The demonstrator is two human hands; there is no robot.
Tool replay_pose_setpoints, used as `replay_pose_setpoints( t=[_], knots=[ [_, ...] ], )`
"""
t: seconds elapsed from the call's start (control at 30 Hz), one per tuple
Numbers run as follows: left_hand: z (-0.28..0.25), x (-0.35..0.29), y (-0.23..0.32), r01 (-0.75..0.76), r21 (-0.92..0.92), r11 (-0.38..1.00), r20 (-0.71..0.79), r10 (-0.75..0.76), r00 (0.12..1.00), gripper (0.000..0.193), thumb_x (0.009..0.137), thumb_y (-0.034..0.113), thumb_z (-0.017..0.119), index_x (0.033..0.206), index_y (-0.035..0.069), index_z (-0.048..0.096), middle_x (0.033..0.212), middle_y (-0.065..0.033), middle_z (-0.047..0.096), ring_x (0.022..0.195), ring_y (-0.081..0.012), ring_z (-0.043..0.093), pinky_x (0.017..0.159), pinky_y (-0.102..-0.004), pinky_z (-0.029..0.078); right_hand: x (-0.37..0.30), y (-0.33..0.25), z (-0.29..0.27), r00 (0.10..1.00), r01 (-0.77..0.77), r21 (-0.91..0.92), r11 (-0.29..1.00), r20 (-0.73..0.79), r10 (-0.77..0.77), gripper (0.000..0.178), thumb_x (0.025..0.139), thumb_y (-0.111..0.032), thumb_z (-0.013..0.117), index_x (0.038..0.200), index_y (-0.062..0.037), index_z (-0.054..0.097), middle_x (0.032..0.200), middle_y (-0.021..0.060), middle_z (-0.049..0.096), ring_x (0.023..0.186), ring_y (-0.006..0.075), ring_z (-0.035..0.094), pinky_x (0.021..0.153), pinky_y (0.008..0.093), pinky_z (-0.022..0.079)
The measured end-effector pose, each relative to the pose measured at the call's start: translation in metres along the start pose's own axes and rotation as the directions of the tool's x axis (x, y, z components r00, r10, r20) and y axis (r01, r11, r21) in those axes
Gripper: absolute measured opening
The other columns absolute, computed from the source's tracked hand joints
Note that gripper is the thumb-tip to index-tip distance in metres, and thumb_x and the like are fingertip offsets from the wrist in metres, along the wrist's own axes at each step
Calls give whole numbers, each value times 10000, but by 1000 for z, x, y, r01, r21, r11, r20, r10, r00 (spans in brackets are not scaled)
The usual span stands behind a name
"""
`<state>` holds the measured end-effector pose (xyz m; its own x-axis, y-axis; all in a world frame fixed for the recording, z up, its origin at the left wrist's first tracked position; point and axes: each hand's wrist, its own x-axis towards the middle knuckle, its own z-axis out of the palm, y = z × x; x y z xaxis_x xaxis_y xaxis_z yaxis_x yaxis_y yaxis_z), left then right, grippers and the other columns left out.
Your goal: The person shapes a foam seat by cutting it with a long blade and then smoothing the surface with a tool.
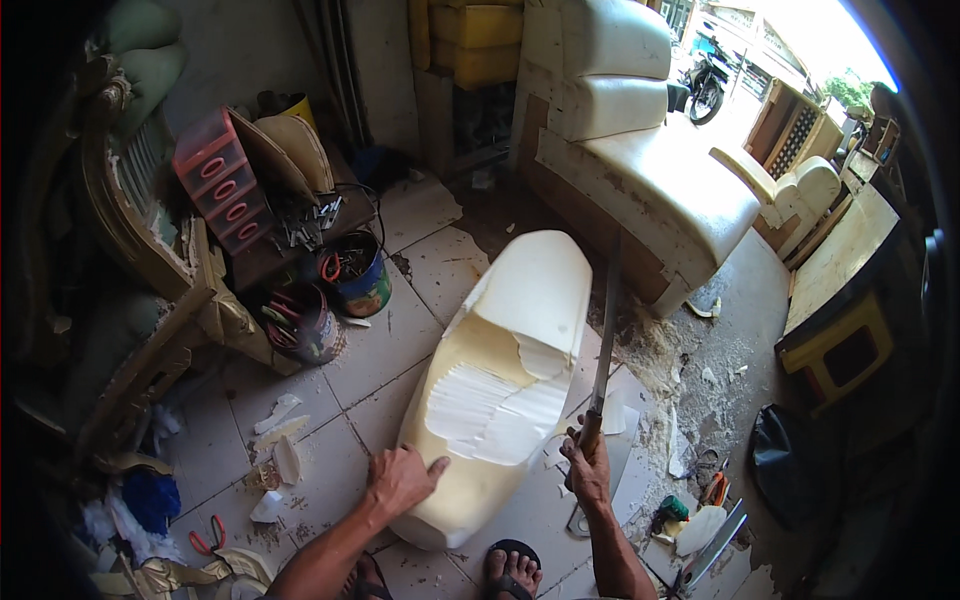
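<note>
the left hand (400, 480) is pressed flat on the foam seat (505, 370); the right hand (588, 465) is clamped on a long knife (604, 340). the foam is best kept pinned, the blade drawn away from the fingers.

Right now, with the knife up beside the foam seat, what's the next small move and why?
Probably lower the long knife in the right hand to the foam seat, at the ragged edge where the top layer is already torn away. The left hand rests on the near end, steadying it, and the blade is off the foam.
</note>
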<state>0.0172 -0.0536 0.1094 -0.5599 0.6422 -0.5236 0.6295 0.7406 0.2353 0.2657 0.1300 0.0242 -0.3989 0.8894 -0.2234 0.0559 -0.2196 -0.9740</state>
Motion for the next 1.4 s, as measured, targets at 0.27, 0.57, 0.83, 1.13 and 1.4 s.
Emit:
replay_pose_setpoints(
  t=[0.27,0.57,0.83,1.13,1.4],
  knots=[
    [71,58,20,-245,-681,690,-37,301,953,432,1023,431,618,955,27,756,847,-127,763,778,-195,712,728,-373,559,-83,-44,-41,971,-158,-159,974,-205,124,203,964,-148,704,1076,-32,579,736,26,625,627,122,617,586,293,521],
    [45,222,0,7,-997,80,17,120,993,937,924,703,621,1559,42,427,1614,-121,423,1497,-247,352,1225,-441,272,-175,14,-38,971,-240,-307,921,-52,235,291,943,-255,772,1137,-65,666,902,84,735,857,155,696,807,342,559],
    [145,116,-32,175,-924,-340,99,231,968,759,1048,590,475,1642,154,292,1672,34,299,1524,-167,258,1268,-418,150,-92,11,-114,864,-148,-198,969,-502,29,313,1016,-192,638,1273,-52,525,1146,83,641,1077,197,662,847,371,599],
    [110,0,8,90,-884,-459,108,-14,994,915,881,717,670,1571,187,388,1583,-49,416,1413,-287,440,1082,-577,453,-27,-16,-91,953,141,208,968,-294,-76,327,1056,-105,566,1367,-37,488,1580,154,447,1403,224,492,1087,365,510],
    [43,-25,12,-13,-926,-378,-5,-22,1000,999,854,777,648,1555,125,362,1516,-147,443,1369,-358,477,1046,-617,487,2,-32,-63,974,180,272,945,-183,-133,339,1078,-142,539,1396,-36,485,1566,149,475,1401,238,507,1086,417,533]
  ],
)
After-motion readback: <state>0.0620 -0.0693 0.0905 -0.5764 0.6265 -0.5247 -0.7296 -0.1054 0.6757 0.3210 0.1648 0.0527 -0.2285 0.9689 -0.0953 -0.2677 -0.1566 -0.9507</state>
